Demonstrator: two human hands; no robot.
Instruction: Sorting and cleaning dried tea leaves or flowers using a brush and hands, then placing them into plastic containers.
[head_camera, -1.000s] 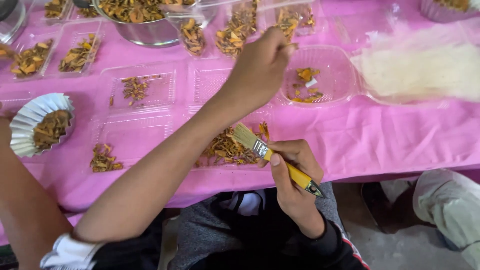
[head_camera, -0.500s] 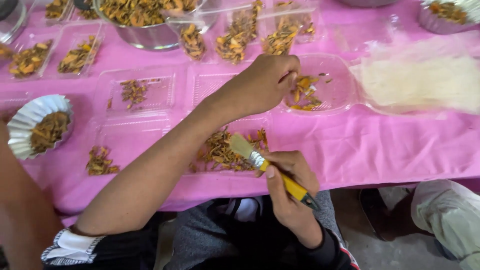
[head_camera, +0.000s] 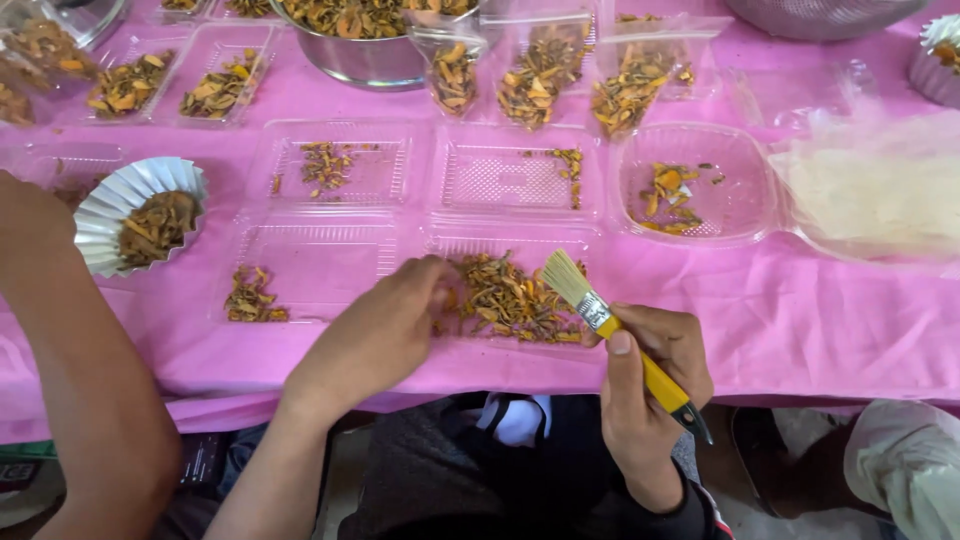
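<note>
My left hand (head_camera: 380, 335) rests at the near table edge, its curled fingertips touching a heap of dried orange-brown pieces (head_camera: 510, 300) in a clear plastic tray (head_camera: 325, 265). Whether it pinches a piece is hidden. My right hand (head_camera: 650, 375) grips a small paintbrush (head_camera: 605, 320) by its yellow handle. The pale bristles point up-left, just above the right side of the heap. A round clear container (head_camera: 740, 190) with a few orange pieces sits beyond the brush.
The table has a pink cloth (head_camera: 780, 320). A steel bowl (head_camera: 360, 60) of the pieces stands at the back among several clear trays. A pleated foil cup (head_camera: 110, 205) is at left, beside another person's arm (head_camera: 80, 370). A pale fibrous heap (head_camera: 880, 190) lies right.
My left hand has drawn back from the round container to the near heap. The right hand with the brush has stayed near the heap, and the view has shifted left.
</note>
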